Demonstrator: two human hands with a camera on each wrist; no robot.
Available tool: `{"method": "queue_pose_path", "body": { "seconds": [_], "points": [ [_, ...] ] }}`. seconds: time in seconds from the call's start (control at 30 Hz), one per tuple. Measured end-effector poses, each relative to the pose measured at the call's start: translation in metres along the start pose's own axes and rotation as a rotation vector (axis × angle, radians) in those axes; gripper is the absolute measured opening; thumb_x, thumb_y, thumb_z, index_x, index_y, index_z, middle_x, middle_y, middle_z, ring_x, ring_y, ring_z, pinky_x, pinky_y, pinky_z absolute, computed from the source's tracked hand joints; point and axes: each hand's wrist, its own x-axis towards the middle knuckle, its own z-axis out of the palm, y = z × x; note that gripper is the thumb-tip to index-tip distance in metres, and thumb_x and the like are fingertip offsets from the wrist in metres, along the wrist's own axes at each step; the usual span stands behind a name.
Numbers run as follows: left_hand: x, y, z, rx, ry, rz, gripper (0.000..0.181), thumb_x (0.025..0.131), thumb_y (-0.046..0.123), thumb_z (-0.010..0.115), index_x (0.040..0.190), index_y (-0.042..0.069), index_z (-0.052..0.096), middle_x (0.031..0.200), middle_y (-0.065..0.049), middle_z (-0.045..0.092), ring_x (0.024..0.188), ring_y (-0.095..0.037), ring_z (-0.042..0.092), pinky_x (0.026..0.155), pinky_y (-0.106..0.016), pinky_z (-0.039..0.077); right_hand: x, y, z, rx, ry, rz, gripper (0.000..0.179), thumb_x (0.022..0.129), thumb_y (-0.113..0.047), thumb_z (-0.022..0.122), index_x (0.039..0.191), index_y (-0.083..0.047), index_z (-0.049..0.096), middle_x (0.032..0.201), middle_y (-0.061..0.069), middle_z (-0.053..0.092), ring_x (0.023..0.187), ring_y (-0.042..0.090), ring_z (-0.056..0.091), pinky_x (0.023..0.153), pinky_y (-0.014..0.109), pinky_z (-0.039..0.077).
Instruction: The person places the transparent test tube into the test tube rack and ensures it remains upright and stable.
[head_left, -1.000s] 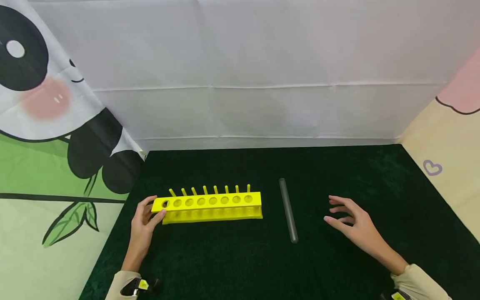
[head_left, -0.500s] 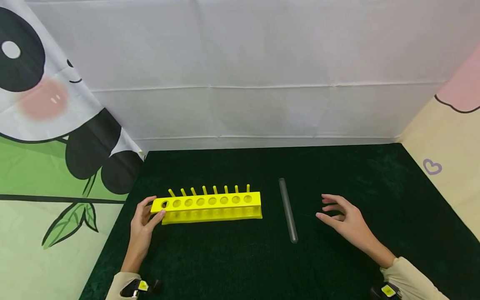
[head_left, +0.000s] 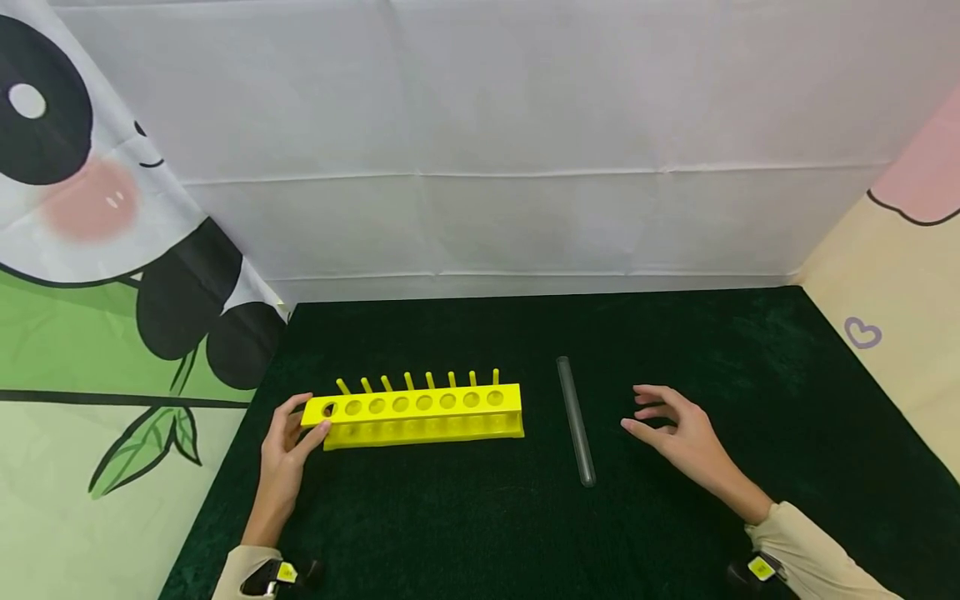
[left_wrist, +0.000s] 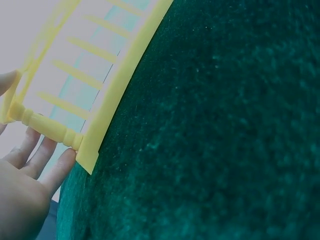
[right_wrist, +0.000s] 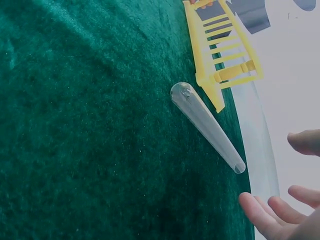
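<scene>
A yellow test tube rack [head_left: 423,429] with a row of round holes and upright pegs stands left of centre in the head view. My left hand [head_left: 281,475] grips its left end, thumb at the front and fingers behind. The left wrist view shows that hand [left_wrist: 25,195] at the rack's end post [left_wrist: 47,127]. To the right of the rack, a clear test tube [head_left: 576,425] lies flat, its rounded end toward me. My right hand [head_left: 690,442] hovers right of the tube with fingers relaxed and apart, touching nothing. In the right wrist view the tube [right_wrist: 210,130] lies apart from the fingertips.
Dark green cloth covers the table [head_left: 465,525]. A white sheet [head_left: 525,225] hangs behind it, with a panda-printed cloth [head_left: 67,225] on the left and a cream printed cloth [head_left: 900,292] on the right.
My right hand has moved left, closer to the test tube, with its fingers still apart. The left hand, rack and tube have stayed where they were.
</scene>
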Motion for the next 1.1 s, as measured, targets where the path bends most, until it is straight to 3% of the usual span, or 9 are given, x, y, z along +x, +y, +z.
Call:
{"method": "queue_pose_path", "body": {
  "seconds": [0.3, 0.7, 1.1],
  "points": [
    [-0.001, 0.001, -0.001, 0.008, 0.008, -0.003, 0.055, 0.095, 0.035, 0.055, 0.143, 0.02, 0.033, 0.128, -0.007, 0.049, 0.109, -0.015, 0.046, 0.096, -0.036, 0.038, 0.006, 0.001, 0.004, -0.008, 0.003, 0.003, 0.053, 0.089, -0.033, 0.066, 0.132, -0.009, 0.047, 0.123, 0.016, 0.052, 0.105, 0.029, 0.058, 0.077, 0.029, 0.05],
    [-0.002, 0.004, -0.002, 0.002, 0.014, 0.008, 0.054, 0.095, 0.033, 0.056, 0.142, 0.02, 0.033, 0.129, -0.008, 0.048, 0.111, -0.018, 0.045, 0.101, -0.05, 0.034, 0.017, -0.005, 0.006, -0.028, 0.015, 0.005, 0.053, 0.089, -0.034, 0.066, 0.131, -0.008, 0.048, 0.122, 0.016, 0.053, 0.103, 0.029, 0.059, 0.079, 0.041, 0.049],
    [-0.003, 0.006, -0.003, 0.004, 0.017, 0.006, 0.055, 0.095, 0.035, 0.056, 0.142, 0.018, 0.033, 0.13, -0.008, 0.048, 0.112, -0.02, 0.045, 0.102, -0.052, 0.033, 0.026, -0.009, 0.012, -0.027, 0.001, 0.029, 0.056, 0.087, -0.037, 0.067, 0.131, -0.007, 0.049, 0.121, 0.017, 0.054, 0.101, 0.028, 0.06, 0.076, 0.037, 0.049]
  ]
}}
